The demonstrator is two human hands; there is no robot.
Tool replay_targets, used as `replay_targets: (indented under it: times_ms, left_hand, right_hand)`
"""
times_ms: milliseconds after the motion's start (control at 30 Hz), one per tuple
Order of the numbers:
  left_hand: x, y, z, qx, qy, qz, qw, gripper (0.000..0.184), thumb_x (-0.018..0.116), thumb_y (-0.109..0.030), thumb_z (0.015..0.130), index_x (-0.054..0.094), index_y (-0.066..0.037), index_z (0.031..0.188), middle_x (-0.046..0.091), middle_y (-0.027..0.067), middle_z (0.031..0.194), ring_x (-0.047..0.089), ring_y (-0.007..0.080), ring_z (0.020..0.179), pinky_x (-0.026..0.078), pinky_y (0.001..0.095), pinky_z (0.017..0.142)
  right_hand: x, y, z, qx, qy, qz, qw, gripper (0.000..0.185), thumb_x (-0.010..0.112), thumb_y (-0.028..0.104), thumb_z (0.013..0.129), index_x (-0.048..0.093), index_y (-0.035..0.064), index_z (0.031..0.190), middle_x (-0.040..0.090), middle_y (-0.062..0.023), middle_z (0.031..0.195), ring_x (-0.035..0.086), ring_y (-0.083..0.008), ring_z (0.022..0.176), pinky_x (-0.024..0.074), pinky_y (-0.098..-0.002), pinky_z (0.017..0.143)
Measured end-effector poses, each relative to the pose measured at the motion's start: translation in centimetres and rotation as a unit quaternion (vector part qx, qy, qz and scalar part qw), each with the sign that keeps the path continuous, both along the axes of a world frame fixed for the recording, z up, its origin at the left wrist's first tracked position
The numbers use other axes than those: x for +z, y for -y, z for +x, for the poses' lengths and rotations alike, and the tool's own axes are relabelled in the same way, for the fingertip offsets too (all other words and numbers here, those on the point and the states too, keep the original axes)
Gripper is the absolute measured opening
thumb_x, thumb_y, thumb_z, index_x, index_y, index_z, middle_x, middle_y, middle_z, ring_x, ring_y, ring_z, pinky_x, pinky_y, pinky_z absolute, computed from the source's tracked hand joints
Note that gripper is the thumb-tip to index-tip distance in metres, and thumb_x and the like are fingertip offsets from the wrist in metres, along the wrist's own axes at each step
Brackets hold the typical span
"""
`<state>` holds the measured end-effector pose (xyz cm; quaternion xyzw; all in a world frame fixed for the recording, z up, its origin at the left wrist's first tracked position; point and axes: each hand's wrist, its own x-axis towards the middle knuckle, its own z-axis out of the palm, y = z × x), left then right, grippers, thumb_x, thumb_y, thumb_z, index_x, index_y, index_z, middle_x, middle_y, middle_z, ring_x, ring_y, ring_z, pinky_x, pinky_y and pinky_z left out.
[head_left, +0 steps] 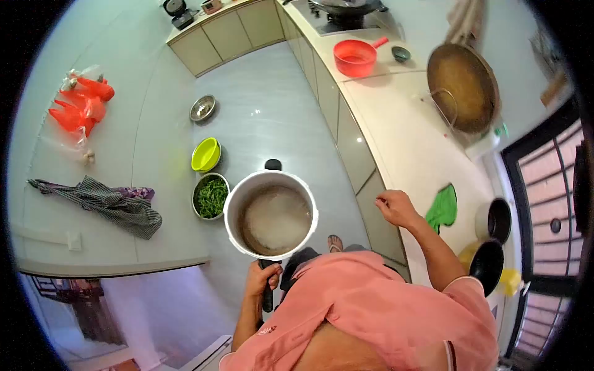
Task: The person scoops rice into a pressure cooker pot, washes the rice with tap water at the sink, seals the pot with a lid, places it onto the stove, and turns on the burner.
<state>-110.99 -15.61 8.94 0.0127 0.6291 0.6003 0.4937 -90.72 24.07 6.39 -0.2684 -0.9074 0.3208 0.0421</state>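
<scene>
Gripping a deep metal pot [266, 180] by its black handle [267, 300] with the left hand [263, 278], holding the right hand [397, 208] loosely curled near the counter [396, 136] edge, standing near a bowl [211, 217] of leafy greens [211, 196]

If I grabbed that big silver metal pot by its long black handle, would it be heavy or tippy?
The pot could feel heavy, being wide, deep metal. It might tip, since the handle, held in the left hand, sits at one side.
</scene>
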Motion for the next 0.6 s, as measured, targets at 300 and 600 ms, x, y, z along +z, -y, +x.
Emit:
replay_targets:
  times_ms: [300,600]
  left_hand:
    - [-3.2,-6.5,-16.6,0.091,0.006,0.043,0.995,0.014,0.068,-0.009,0.088,0.059,0.002,0.089,0.057,0.0056,0.065,0.045,0.0098,0.043,0.036,0.0265,0.039]
    - [-3.7,-13.2,-36.6,0.081,0.023,0.04,0.996,0.014,0.065,-0.009,0.09,0.059,0.002,0.083,0.056,0.0055,0.063,0.046,0.0101,0.044,0.035,0.0267,0.039]
  right_hand:
    - [-2.2,-9.9,-22.4,0.042,-0.021,-0.038,0.998,0.03,0.063,0.027,0.091,0.072,-0.0016,0.094,0.071,-0.0218,0.087,0.068,-0.0392,0.082,0.0532,-0.0457,0.076]
    - [-5.5,-18.6,-37.6,-0.027,0.083,-0.01,0.996,0.029,0.066,0.025,0.09,0.074,-0.0015,0.098,0.073,-0.0225,0.089,0.071,-0.036,0.082,0.0552,-0.0428,0.076]
